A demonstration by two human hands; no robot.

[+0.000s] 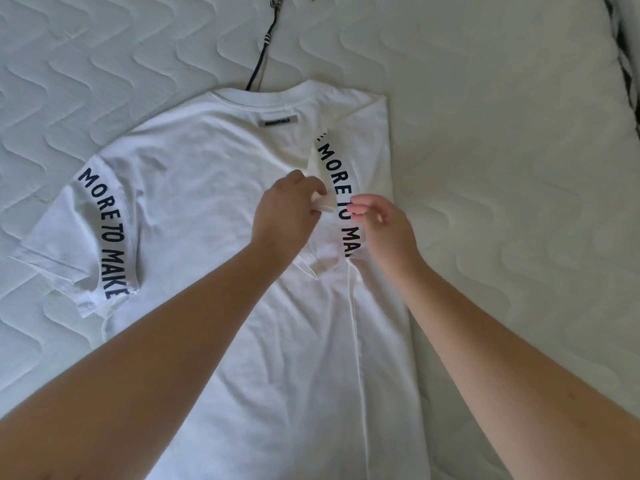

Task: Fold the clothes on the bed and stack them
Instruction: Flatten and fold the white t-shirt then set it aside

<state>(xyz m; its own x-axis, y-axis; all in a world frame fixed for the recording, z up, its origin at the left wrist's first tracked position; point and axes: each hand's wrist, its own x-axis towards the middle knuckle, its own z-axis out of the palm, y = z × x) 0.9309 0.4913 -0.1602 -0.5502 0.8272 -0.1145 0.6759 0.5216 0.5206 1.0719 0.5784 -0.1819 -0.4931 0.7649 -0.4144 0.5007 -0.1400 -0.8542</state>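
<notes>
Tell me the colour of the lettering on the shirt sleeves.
Dark navy, nearly black, lettering on the white T-shirt; head view.

Two bare forearms in frame, no sleeves visible up to the frame edge. Left hand (284,209) and right hand (384,223): no gloves, rings, watch or wristbands at either wrist.

Bare quilted bed (519,140) lies open from 1 to 5 o'clock of the white T-shirt (207,202), and again at 9 to 11 o'clock beyond its spread sleeve (79,237). At 12 o'clock a dark beaded cord (264,53) runs from the collar toward the far edge. Both forearms cross the shirt's near half.
</notes>
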